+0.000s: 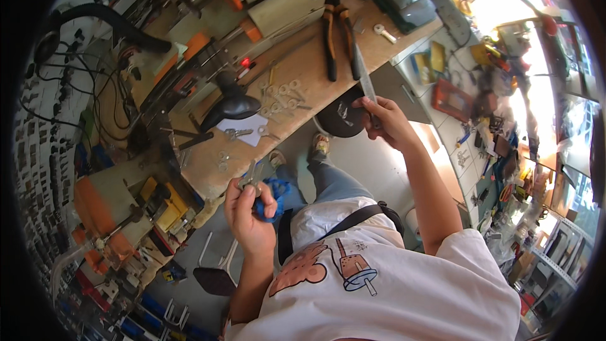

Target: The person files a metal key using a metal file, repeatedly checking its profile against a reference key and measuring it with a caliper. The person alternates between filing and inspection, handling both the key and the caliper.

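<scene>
Head view: the left hand (pixel 249 211) clenches a key with a blue tag (pixel 273 197) just off the wooden surface (pixel 315 82) — the right hand (pixel 386 123) grips a flat metal file (pixel 363 76), its fingers closed, angled over that surface's edge near the orange-handled pliers (pixel 333 31).

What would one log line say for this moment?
left hand: grips blue-handled tool | right hand: holds metal file | workbench: orange-handled pliers

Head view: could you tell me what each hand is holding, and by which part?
The left hand pinches a small metal key by its lower end, against a blue cloth. The right hand holds a flat metal file by its lower end.
</scene>
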Tool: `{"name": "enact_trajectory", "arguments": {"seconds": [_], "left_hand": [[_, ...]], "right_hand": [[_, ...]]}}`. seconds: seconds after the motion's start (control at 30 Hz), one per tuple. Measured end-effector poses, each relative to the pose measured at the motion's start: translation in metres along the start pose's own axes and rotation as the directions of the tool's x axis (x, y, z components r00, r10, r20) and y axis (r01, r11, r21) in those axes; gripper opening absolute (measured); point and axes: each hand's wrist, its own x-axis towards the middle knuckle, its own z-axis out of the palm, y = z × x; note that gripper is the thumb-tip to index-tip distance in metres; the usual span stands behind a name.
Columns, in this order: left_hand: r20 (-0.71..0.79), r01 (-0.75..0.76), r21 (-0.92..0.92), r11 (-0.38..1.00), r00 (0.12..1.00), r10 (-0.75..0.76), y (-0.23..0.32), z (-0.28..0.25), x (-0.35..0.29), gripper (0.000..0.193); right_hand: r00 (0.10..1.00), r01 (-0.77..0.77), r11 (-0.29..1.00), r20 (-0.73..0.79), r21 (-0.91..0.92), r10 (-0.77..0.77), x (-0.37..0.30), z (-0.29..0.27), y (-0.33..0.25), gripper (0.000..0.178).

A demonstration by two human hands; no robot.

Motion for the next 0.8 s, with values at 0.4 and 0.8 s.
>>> {"name": "enact_trajectory", "arguments": {"seconds": [0.4,0.8], "left_hand": [[0.171,0.038,0.048,0.998,0.984,-0.046,-0.029,0.046,0.024,0.012],[0.356,-0.022,-0.033,0.999,0.934,0.032,0.011,0.097,0.017,0.014]], "right_hand": [[0.682,0.358,0.711,-0.351,-0.605,-0.642,-0.027,-0.012,-0.023,0.021],[0.822,0.480,0.841,-0.207,-0.248,-0.530,-0.143,0.006,0.036,0.032]]}}
